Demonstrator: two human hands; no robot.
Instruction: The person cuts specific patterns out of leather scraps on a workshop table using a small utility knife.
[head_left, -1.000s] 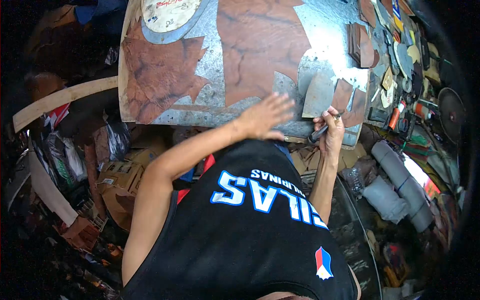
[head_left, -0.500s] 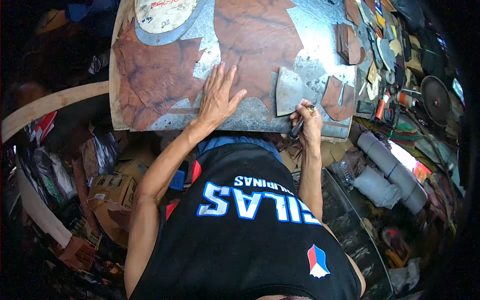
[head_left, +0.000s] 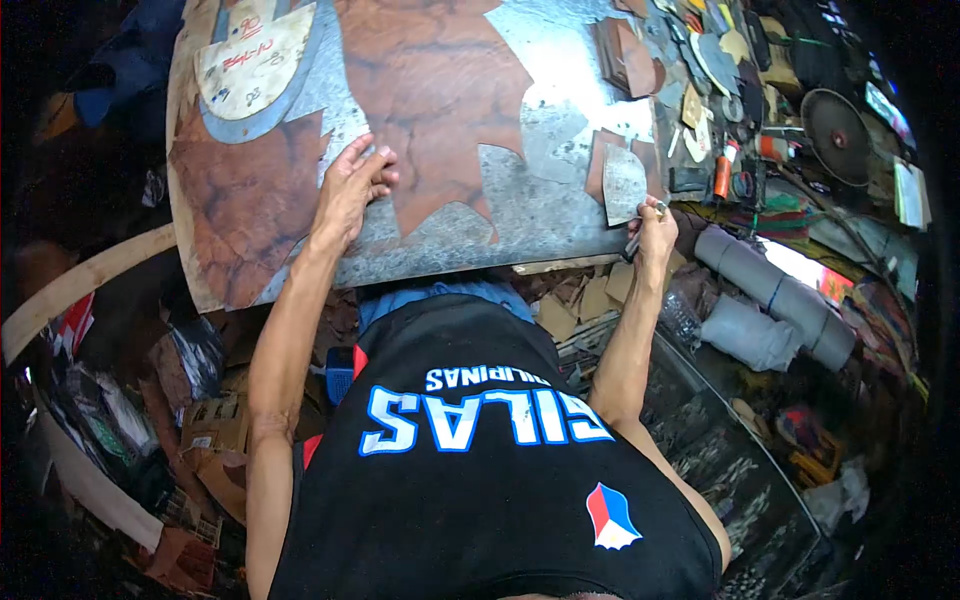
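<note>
My right hand (head_left: pixel 653 228) is closed at the lower corner of a grey flat template (head_left: pixel 625 188) and also has a slim dark-handled tool (head_left: pixel 631 247) in its grasp. The template overlaps small brown leather pieces (head_left: pixel 597 170) by the right edge of the metal-topped table (head_left: pixel 560 215). My left hand (head_left: pixel 350 190) holds nothing. Its fingers are apart and slightly bent, over the gap at the left edge of the large brown leather sheet (head_left: pixel 430 100). Another brown leather piece (head_left: pixel 245 205) with a jagged edge lies to its left.
A pale marked pattern (head_left: pixel 255 65) lies on a blue-grey one at the table's upper left. A stack of brown pieces (head_left: pixel 628 60) sits at the upper right. Beyond are an orange bottle (head_left: pixel 723 172), tools and a round disc (head_left: pixel 836 138). A curved wooden strip (head_left: pixel 90 285) meets the left side.
My right hand has carried the template away from the large leather sheet, rightward onto the small brown pieces. My left hand has drawn its fingers in from lying flat. The view has shifted.
</note>
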